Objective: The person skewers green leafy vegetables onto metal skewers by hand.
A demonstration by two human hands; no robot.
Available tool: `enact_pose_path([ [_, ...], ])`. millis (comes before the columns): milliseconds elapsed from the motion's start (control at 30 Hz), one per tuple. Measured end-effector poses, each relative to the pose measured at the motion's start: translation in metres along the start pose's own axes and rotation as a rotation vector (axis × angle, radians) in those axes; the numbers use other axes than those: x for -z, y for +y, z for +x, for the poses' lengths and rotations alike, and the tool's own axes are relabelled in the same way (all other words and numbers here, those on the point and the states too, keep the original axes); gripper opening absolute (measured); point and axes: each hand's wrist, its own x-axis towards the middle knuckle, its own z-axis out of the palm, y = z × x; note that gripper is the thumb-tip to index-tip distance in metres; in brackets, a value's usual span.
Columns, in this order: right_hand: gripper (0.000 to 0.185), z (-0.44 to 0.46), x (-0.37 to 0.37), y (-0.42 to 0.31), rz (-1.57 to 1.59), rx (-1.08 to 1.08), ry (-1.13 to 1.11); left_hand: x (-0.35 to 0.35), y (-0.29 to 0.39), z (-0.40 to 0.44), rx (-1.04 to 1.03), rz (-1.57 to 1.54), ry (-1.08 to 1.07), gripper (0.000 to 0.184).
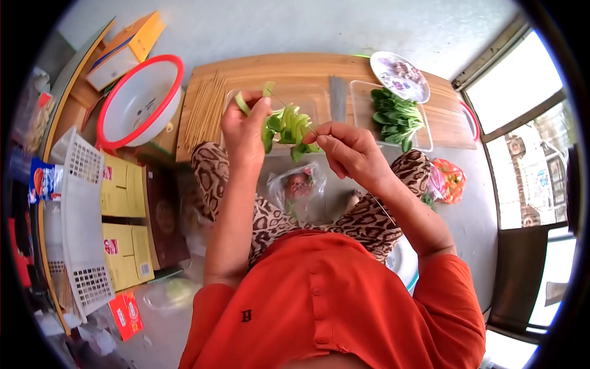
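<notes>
Right now the threaded leaves (289,126) hang between the two hands, bunched on a thin skewer (385,213), just right of the left hand and up and left of the right hand's fingertips. They sit over a clear tray (319,92) on the wooden table (276,64), near its front edge. From where I stand, the skewer's far tip reaches up to the left fingers, and its long tail slants back under the right forearm toward the patterned trousers (270,222).

The left hand (244,129) is raised with its forearm running nearly straight up from the elbow, thumb and fingers pinching a pale green strip (242,103). Another bit of green shows by the fingertips; whether it belongs to the same piece, I can't tell. The right hand (351,150) comes in aslant from the other side, elbow out, thumb and forefinger nipping the skewer close beside the leaves, other fingers curled under.

Beyond the right hand, a second clear tray (362,123) holds leafy greens (396,117); bare sticks (206,111) lie left of the left hand.
</notes>
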Motion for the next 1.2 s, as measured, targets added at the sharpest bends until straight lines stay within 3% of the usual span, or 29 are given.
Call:
enact_pose_path([
  [1200, 0.022, 0.009, 0.005, 0.038, 0.080, -0.084, 0.047, -0.008, -0.032, -0.007, -0.035, 0.044, 0.081, 0.014],
])
